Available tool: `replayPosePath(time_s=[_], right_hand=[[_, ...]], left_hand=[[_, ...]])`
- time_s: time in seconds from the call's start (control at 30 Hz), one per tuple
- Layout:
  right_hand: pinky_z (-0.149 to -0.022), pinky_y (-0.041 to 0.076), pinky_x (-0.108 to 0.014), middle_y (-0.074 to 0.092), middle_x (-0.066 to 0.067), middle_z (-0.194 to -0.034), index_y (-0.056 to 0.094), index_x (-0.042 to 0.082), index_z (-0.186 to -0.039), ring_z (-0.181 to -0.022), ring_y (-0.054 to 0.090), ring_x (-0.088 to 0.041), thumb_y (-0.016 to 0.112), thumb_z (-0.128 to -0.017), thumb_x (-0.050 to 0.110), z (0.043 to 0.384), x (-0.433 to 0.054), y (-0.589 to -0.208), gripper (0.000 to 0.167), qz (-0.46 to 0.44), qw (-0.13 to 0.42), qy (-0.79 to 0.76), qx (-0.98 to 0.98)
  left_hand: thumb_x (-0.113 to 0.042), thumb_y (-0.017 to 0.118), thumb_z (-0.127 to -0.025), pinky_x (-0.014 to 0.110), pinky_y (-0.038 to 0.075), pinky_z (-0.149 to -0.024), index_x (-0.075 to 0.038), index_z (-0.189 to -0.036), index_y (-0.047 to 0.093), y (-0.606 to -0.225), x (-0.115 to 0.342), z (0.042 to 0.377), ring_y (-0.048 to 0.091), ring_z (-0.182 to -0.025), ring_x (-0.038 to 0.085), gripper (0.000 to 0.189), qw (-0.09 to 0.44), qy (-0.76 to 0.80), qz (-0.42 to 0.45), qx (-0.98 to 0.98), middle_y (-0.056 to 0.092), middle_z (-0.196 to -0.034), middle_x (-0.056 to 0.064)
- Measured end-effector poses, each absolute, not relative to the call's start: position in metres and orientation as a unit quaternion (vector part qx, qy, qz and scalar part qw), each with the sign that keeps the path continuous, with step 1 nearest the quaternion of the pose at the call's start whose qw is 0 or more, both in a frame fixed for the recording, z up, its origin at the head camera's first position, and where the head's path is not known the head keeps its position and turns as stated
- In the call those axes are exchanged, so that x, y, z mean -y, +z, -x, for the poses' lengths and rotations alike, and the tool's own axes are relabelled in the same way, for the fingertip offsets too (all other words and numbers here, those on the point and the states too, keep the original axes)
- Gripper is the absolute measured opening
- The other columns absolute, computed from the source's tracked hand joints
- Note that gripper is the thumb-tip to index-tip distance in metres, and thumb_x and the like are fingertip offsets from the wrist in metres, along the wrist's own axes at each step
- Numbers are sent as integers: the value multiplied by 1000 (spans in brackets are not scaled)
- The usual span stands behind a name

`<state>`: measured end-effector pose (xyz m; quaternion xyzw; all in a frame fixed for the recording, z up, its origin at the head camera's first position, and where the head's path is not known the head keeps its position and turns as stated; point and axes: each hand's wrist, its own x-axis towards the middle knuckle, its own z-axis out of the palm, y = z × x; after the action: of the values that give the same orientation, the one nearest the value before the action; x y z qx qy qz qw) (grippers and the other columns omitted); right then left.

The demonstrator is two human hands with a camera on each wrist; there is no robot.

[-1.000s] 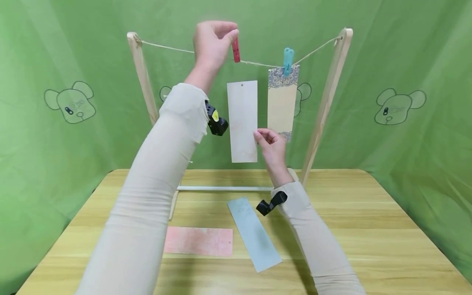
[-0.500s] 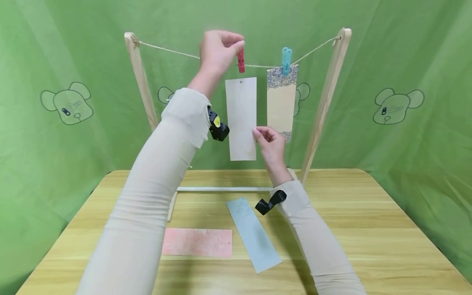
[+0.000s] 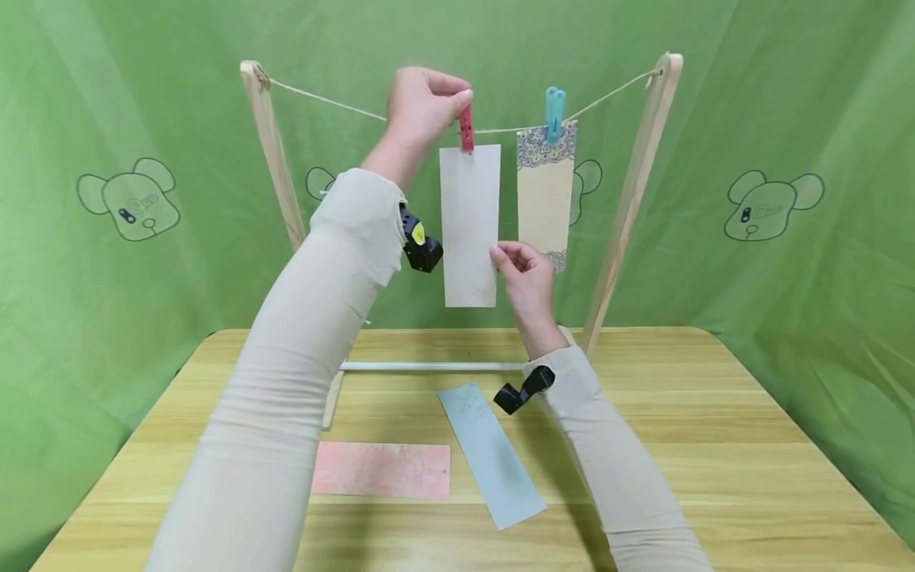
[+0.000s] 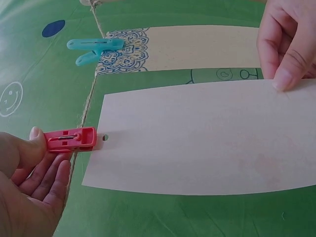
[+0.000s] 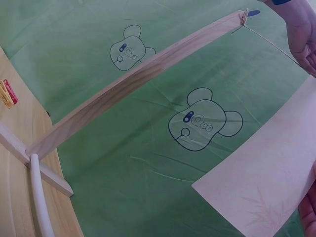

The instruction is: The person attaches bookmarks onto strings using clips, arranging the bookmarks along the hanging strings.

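Note:
My left hand (image 3: 423, 111) pinches a red clothespin (image 3: 467, 131) between thumb and fingers, up at the sagging string (image 3: 322, 100). Just below it, a whitish paper bookmark (image 3: 469, 230) is held upright by my right hand (image 3: 530, 286), whose thumb and fingers pinch its right edge. In the left wrist view the clothespin's tip overlaps the bookmark's top edge, right beside the small punched hole (image 4: 105, 137). To the right, a teal clothespin (image 3: 555, 115) fastens a cream bookmark with blue patterned ends (image 3: 545, 199) to the string; my right hand covers part of its lower end.
Wooden posts (image 3: 636, 191) carry the string at both sides, joined low by a white bar (image 3: 432, 366). A pink bookmark (image 3: 382, 470) and a light blue bookmark (image 3: 493, 457) lie on the table. Yellow and red clothespins (image 5: 7, 94) lie at the table's left.
My left hand has come down and slightly right with the red clothespin, pulling the string lower. My right hand has raised the whitish bookmark slightly, so its top edge meets the clothespin's tip.

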<state>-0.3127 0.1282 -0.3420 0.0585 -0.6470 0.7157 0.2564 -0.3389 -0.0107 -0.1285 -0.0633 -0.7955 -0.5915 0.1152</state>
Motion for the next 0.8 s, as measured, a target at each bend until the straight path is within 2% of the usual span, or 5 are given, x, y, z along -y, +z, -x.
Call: replayPosePath(time_s=[0.2,0.4,0.7,0.8], right_hand=[[-62,48,-15,62,6,-74,67,-1,-94,-67,52,-7,71,-84,10,313,-127,-343,15,-57,262,722,638],[-62,48,-17,62,6,-72,68,3,-90,-66,52,-7,71,-83,9,314,-127,-344,10,-60,270,726,629],[-70,51,-28,62,5,-76,67,1,-95,-69,53,-8,70,-84,12,315,-126,-340,16,-56,263,726,633],[-70,50,-27,62,5,-76,67,1,-96,-69,53,-8,70,-84,12,316,-126,-340,17,-54,262,727,632]], left_hand=[[-11,70,-85,14,50,-74,-12,-105,72,-129,10,339,60,-84,8,20,113,-593,63,795,70,-106,1],[-12,70,-85,14,50,-75,-13,-104,72,-128,10,339,60,-86,8,19,111,-589,58,798,70,-106,0],[-16,71,-85,15,48,-80,-15,-105,72,-129,11,339,60,-93,8,20,110,-565,51,816,69,-108,-3],[-18,71,-85,15,47,-84,-16,-105,72,-130,10,339,59,-99,8,20,112,-551,52,825,68,-111,-5]])
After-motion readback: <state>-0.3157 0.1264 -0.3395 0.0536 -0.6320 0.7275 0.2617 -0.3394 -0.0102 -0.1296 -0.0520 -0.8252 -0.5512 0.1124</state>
